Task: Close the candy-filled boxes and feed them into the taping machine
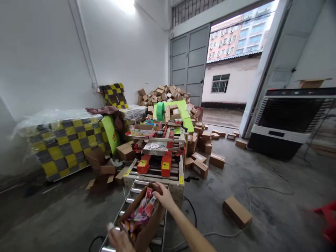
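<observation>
An open cardboard box (151, 229) sits on the roller conveyor (135, 190) in front of me. Inside it lie several small packets (143, 211) in pink, purple and orange wrapping. My right hand (163, 196) grips the box's far right corner, its fingers curled over the rim. At the near left end of the box is my left hand (120, 239), blurred, with something white at one fingertip; its hold on the box is unclear. Just beyond the box stands a carton-taping machine (166, 162) with orange parts and a green tape roll (160, 111).
Many closed cartons (201, 168) are heaped behind and right of the machine. A lone carton (237, 211) lies on the floor near a cable (223, 235). Wrapped yellow-and-black stacks (68, 143) line the left wall. An air cooler (286, 122) stands at right.
</observation>
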`<state>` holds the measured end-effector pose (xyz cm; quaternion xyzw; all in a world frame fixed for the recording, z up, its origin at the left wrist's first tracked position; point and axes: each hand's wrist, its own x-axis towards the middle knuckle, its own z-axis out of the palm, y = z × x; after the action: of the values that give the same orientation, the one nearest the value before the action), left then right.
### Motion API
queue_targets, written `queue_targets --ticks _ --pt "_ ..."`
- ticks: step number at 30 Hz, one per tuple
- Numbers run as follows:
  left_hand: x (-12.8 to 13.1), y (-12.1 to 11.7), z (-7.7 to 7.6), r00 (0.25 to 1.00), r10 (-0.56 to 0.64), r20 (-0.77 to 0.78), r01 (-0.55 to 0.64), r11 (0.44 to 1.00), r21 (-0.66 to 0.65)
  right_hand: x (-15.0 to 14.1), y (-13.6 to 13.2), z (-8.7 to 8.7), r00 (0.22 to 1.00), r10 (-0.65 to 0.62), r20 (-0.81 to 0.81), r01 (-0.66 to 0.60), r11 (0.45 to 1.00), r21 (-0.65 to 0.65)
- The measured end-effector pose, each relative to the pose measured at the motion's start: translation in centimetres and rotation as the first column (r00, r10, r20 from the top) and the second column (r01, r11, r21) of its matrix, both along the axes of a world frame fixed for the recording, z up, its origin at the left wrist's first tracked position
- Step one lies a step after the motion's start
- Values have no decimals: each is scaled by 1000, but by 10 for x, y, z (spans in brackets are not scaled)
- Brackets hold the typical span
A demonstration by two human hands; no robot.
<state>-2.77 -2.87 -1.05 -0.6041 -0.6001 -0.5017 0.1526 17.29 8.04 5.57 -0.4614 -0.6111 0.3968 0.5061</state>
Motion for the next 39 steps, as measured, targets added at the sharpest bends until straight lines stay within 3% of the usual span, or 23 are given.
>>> queue_targets --ticks 2,5,7,9,11,13,14,16,19,21,23,25,26,27,28,30,33,36,39 --pt "-5 0 10 998 -31 -56 31 999 13 -1 1 -1 996 26 83 -26 1000 1" --pt "-6 14 22 913 -204 -352 210 977 -22 4 1 6 974 117 196 -124 992 23" --pt "-3 28 17 817 -289 -500 276 956 -102 11 2 14 927 234 294 -253 967 30" --pt "1 41 6 781 -364 -508 274 930 -245 19 3 25 821 377 429 -424 905 16" --pt "3 49 -4 812 -448 -375 289 866 -408 24 6 36 672 470 572 -545 837 -48" --pt "2 51 -7 861 -495 -117 368 765 -528 22 7 44 565 474 675 -545 829 -126" --pt "0 51 -6 867 -496 44 433 707 -559 18 8 46 543 450 709 -506 849 -152" --pt "-4 51 2 808 -467 358 587 602 -541 5 7 45 560 352 750 -374 915 -151" --pt "-9 46 15 666 -459 588 737 529 -421 -22 3 32 600 129 789 -139 989 -56" --pt "-7 39 21 671 -490 556 734 545 -405 -39 3 21 571 -3 821 -21 1000 18" --pt "0 29 27 798 -485 357 602 667 -439 -49 5 13 542 -57 839 24 998 53" --pt "8 19 39 943 -330 43 316 848 -426 -51 8 10 546 -50 836 3 998 58" --pt "13 16 47 972 -210 -103 152 902 -404 -49 9 11 558 -47 829 -12 998 64" --pt "16 13 57 972 -103 -212 11 917 -398 -46 10 12 569 -52 821 -20 997 76" --pt "20 12 68 955 -29 -296 -101 903 -417 -43 10 14 580 -62 812 -23 995 93" --pt "26 9 88 915 6 -403 -228 832 -506 -40 8 12 601 -118 791 11 990 139" --pt "32 4 101 897 -57 -439 -250 754 -607 -46 -7 -10 664 -326 673 252 945 210" --pt "33 -4 87 895 -150 -421 -162 769 -619 -62 -32 -52 727 -467 503 442 879 178" --pt "25 -8 66 914 -182 -363 -66 815 -576 -69 -50 -73 773 -371 514 362 924 123"
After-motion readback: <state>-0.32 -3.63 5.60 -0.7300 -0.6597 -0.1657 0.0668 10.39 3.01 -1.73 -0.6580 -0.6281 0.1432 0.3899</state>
